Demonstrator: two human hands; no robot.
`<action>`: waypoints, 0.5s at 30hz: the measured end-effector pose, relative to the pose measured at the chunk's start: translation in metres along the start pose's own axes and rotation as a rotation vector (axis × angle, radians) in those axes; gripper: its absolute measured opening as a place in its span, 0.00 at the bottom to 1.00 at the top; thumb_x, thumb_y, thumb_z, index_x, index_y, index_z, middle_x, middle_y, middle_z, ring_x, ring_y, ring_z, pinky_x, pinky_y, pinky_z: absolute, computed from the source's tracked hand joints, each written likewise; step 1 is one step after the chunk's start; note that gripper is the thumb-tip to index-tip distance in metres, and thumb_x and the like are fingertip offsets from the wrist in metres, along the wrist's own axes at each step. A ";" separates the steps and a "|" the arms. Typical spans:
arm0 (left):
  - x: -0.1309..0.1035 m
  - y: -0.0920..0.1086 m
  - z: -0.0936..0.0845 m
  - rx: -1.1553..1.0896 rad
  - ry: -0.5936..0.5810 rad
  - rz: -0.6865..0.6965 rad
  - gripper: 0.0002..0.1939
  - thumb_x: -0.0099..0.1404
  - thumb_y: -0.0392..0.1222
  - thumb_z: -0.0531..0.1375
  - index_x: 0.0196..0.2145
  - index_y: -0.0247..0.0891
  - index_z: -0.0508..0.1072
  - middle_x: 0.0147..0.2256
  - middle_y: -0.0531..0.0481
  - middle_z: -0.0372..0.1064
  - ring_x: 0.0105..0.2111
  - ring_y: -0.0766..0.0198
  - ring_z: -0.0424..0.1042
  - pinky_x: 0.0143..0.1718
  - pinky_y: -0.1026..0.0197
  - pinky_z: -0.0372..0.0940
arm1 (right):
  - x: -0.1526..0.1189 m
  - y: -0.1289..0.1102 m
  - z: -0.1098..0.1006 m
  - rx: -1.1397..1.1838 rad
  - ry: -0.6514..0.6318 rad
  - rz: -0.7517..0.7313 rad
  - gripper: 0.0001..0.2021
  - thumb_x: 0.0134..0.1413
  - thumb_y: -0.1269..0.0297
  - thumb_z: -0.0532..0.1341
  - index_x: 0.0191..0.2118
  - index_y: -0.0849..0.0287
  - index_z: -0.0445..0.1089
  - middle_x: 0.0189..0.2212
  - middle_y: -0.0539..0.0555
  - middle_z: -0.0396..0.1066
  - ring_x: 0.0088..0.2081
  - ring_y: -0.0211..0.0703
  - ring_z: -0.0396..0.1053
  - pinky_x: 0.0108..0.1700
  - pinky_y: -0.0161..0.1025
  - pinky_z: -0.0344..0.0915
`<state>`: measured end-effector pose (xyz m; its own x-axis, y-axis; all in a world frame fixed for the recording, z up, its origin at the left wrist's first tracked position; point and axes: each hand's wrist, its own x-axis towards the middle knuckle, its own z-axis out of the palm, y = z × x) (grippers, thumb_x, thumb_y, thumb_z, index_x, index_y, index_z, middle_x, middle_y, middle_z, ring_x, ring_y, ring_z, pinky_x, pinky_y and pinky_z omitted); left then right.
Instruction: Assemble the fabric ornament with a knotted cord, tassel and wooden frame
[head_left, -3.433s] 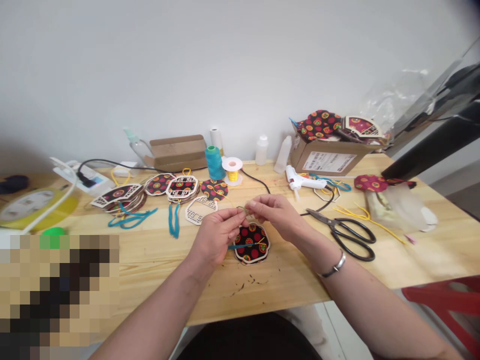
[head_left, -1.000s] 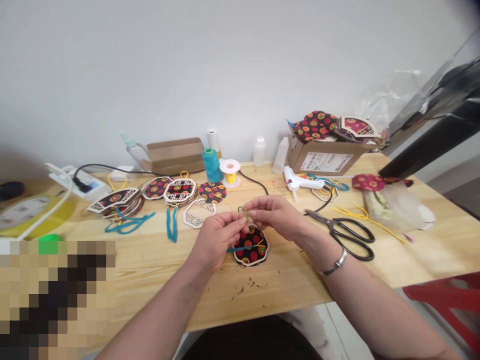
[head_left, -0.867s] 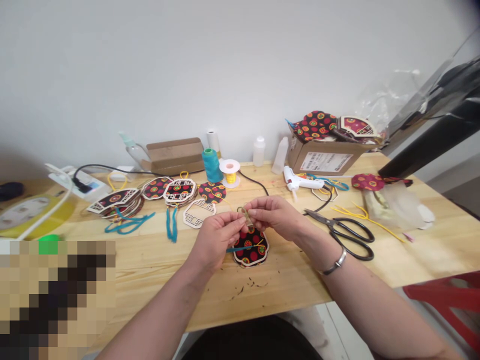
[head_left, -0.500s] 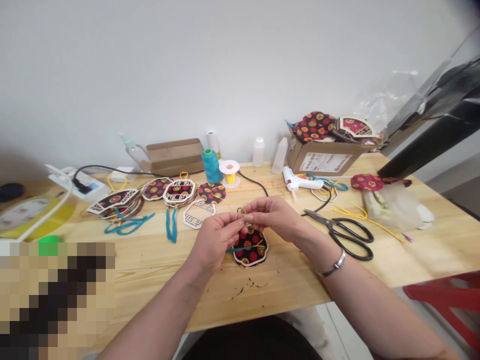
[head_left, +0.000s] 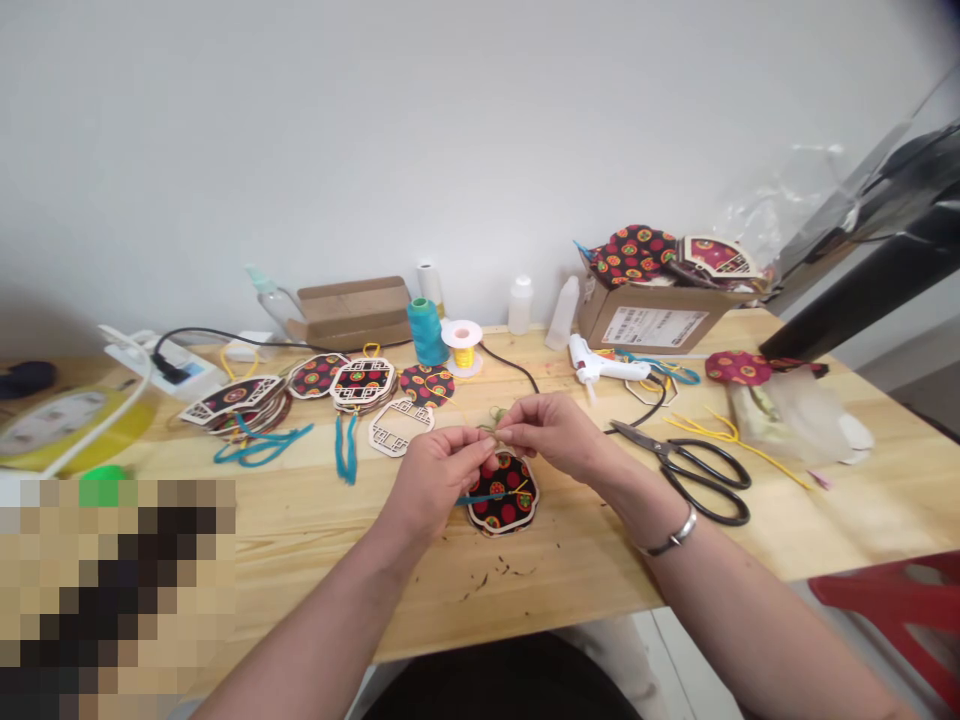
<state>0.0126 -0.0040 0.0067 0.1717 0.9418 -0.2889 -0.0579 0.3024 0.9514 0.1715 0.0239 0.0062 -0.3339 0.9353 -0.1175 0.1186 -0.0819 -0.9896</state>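
My left hand (head_left: 444, 468) and my right hand (head_left: 551, 432) meet fingertip to fingertip, both closed in a pinch on a thin greenish cord (head_left: 496, 415) that forms a small loop above the fingers. Just below them lies a black, red-patterned fabric piece with a pale wooden rim (head_left: 501, 512), flat on the table. A blue-green strand (head_left: 484, 498) and a short yellow cord end rest across it. My fingers hide its upper edge and part of the looped cord.
Black-handled scissors (head_left: 701, 470) and a white glue gun (head_left: 606, 365) lie to the right. A cardboard box (head_left: 641, 318) with patterned pieces stands behind. Thread spools, including a teal one (head_left: 427, 335), and decorated wooden frames (head_left: 364, 385) sit at the back left. Dark scraps dot the front.
The pinched cord's loop has shifted slightly up and right as my fingers adjust. Both hands stay together above the fabric piece; the whole view has moved a little.
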 end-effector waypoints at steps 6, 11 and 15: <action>0.000 -0.001 -0.001 0.001 0.002 0.005 0.09 0.52 0.43 0.64 0.23 0.33 0.73 0.19 0.53 0.67 0.15 0.77 0.53 0.17 0.70 0.45 | 0.000 -0.002 -0.001 -0.125 -0.028 -0.040 0.07 0.45 0.65 0.61 0.22 0.61 0.68 0.16 0.46 0.61 0.20 0.31 0.55 0.23 0.33 0.51; 0.001 -0.003 -0.003 0.000 -0.011 0.041 0.10 0.54 0.43 0.63 0.24 0.32 0.74 0.22 0.49 0.71 0.15 0.78 0.51 0.17 0.70 0.45 | 0.000 -0.004 0.000 -0.171 -0.020 -0.049 0.06 0.46 0.66 0.59 0.23 0.61 0.68 0.17 0.47 0.63 0.21 0.32 0.57 0.24 0.33 0.54; 0.003 -0.003 -0.005 0.045 0.029 0.044 0.12 0.54 0.45 0.63 0.24 0.31 0.75 0.22 0.48 0.71 0.15 0.77 0.52 0.16 0.70 0.45 | 0.001 -0.004 0.000 -0.220 0.029 -0.056 0.06 0.47 0.67 0.58 0.23 0.61 0.68 0.18 0.47 0.64 0.22 0.32 0.59 0.25 0.32 0.56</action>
<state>0.0081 -0.0008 0.0024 0.1416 0.9580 -0.2494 -0.0204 0.2547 0.9668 0.1705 0.0253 0.0096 -0.3191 0.9460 -0.0571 0.3028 0.0447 -0.9520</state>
